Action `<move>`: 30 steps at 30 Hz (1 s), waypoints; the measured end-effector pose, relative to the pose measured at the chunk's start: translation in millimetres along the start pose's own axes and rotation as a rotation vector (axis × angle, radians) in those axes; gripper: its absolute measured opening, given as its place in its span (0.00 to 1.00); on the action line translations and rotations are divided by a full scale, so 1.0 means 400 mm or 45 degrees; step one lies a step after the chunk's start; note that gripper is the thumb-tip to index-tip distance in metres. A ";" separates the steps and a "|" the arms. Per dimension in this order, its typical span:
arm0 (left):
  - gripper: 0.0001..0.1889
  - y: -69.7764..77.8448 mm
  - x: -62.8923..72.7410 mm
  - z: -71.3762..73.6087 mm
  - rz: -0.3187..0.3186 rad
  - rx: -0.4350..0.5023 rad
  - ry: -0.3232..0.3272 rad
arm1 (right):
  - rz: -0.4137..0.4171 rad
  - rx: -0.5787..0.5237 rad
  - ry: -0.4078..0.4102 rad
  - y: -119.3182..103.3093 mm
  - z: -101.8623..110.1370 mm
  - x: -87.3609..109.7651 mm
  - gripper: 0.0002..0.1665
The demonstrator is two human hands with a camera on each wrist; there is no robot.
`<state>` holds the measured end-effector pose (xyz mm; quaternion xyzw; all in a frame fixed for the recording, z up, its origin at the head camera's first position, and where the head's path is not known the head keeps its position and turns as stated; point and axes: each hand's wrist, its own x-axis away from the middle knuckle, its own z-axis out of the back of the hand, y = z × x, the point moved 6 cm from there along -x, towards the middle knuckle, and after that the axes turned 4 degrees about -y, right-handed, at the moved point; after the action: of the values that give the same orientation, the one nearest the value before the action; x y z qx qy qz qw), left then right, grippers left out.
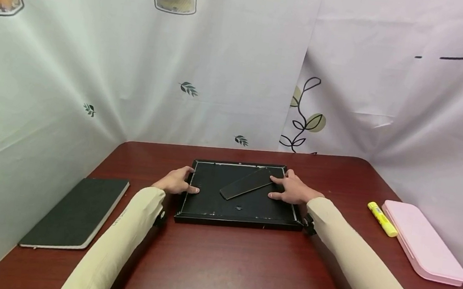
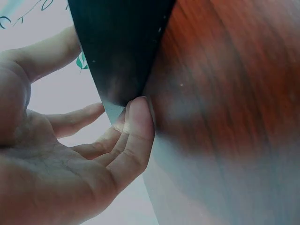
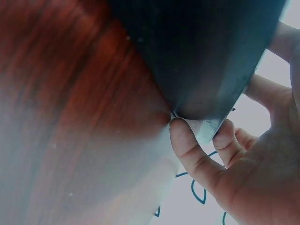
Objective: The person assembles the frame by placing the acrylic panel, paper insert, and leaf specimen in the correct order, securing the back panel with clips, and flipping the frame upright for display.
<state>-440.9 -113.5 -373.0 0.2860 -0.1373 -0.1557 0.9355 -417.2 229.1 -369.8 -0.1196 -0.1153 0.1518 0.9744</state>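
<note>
A black picture frame (image 1: 204, 203) is on the table with its back facing up, its stand leg (image 1: 248, 184) lying slantwise across the backing. My left hand (image 1: 175, 180) grips the left side, thumb over the back panel. At the right side my right hand (image 1: 296, 189) holds the edge, with fingers reaching over the back near the stand leg's upper end. In the left wrist view, fingertips (image 2: 140, 110) bend in against the edge of the dark frame (image 2: 117, 47). The right wrist view shows a fingertip (image 3: 182, 131) at the lower edge of the frame (image 3: 197, 51).
A dark notebook (image 1: 76, 213) lies at the left of the reddish-brown table (image 1: 218, 265). To the right are a yellow highlighter (image 1: 382, 219) and a pink case (image 1: 426, 242), side by side. Behind the table hangs a white printed curtain (image 1: 239, 70).
</note>
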 end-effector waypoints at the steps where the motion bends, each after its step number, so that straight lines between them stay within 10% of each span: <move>1: 0.41 -0.002 0.001 0.001 0.004 0.005 0.001 | 0.005 0.002 -0.005 -0.002 0.000 -0.001 0.43; 19: 0.39 0.016 -0.058 0.013 -0.021 -0.393 -0.115 | 0.015 0.000 -0.007 0.001 0.009 -0.006 0.43; 30: 0.33 0.038 -0.023 0.005 0.047 -0.491 -0.172 | 0.031 -0.015 -0.003 0.001 0.003 -0.008 0.43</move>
<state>-447.0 -99.3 -364.2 0.0878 -0.1726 -0.1810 0.9642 -420.7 228.7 -369.6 -0.1264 -0.1159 0.1631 0.9716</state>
